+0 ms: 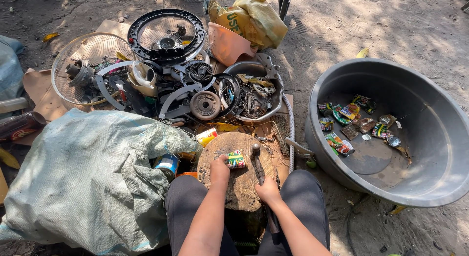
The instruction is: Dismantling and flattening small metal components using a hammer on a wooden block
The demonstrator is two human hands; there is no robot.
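Note:
A round wooden block stands between my knees. My left hand holds a small colourful tin can down on the block's top. My right hand grips the handle of a hammer, whose head rests on the block just right of the can. The handle's lower end runs past my right wrist.
A large grey basin at right holds several flattened cans. A pale woven sack lies at left, with a blue can at its edge. Beyond the block lies a scrap pile: fan guards, a metal bowl, a yellow bag.

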